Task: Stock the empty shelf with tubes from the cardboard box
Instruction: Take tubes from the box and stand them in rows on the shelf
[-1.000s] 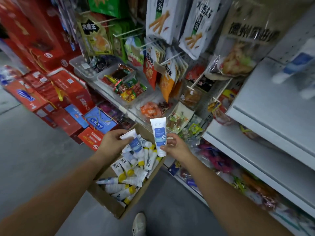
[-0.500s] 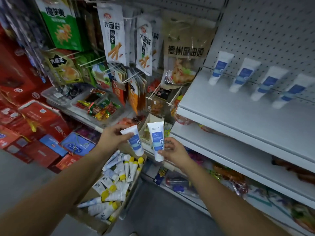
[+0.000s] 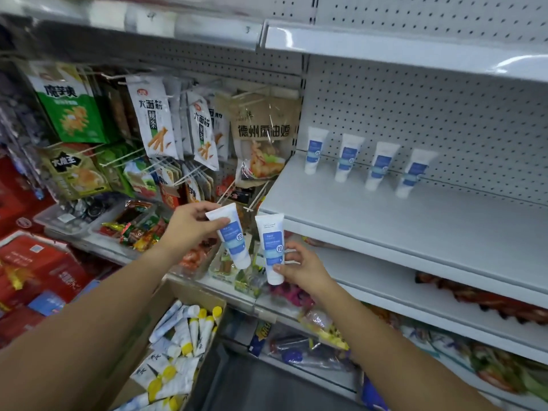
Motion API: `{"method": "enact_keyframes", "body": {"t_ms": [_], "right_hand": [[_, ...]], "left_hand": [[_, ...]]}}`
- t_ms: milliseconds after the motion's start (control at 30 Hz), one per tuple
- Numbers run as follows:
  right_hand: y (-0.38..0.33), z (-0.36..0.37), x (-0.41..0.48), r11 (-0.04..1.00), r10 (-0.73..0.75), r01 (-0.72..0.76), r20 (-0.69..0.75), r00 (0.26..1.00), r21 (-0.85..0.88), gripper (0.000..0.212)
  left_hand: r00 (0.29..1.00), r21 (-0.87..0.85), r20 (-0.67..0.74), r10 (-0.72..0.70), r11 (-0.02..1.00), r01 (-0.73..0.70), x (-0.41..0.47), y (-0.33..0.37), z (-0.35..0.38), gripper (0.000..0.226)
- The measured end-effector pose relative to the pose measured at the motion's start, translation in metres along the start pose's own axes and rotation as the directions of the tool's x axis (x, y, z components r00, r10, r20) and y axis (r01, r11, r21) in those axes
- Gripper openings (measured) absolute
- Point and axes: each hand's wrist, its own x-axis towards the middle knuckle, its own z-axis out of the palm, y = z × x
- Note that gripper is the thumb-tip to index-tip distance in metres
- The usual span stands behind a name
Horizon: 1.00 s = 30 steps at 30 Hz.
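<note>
The left grip [image 3: 189, 225] pinches a tilted tube [image 3: 235, 244] by its flat end; the right grip [image 3: 301, 269] holds an upright tube [image 3: 272, 244] near its cap; the box [image 3: 181, 295] is cut off below.

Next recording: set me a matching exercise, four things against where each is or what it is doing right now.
Things:
1. left hand
2. right hand
3. yellow-capped tubes
4. row of four tubes

Places or states:
a. at the back of the shelf, against the pegboard
b. gripping the upright tube near its cap
c. in the cardboard box
d. pinching the tilted tube by its flat end

Pairs: 1-d, 2-b, 3-c, 4-a
</note>
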Motion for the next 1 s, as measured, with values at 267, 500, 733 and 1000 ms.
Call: {"method": "enact_keyframes", "body": {"t_ms": [267, 500, 733, 1000], "right_hand": [[-0.015, -0.061, -0.019, 0.998, -0.061, 0.063, -0.085, 0.995, 0.024, 0.041], [-0.033, -0.109, -0.028, 0.994, -0.104, 0.107, -0.136, 0.985, 0.014, 0.043], [-0.063, -0.135, -0.006, 0.988, -0.149, 0.156, -0.221, 0.964, 0.014, 0.043], [-0.084, -0.124, 0.040, 0.983, -0.176, 0.183, -0.321, 0.931, -0.008, 0.040]], "left_hand": [[0.995, -0.039, 0.074, 0.067, 0.997, -0.065, 0.005, 0.043, 0.048, 0.021], [0.987, -0.029, 0.131, 0.097, 0.995, -0.095, 0.012, 0.065, 0.087, 0.020], [0.970, -0.019, 0.205, 0.133, 0.991, -0.132, 0.035, 0.084, 0.104, 0.019], [0.934, -0.071, 0.315, 0.171, 0.985, -0.156, 0.081, 0.090, 0.100, 0.021]]}}
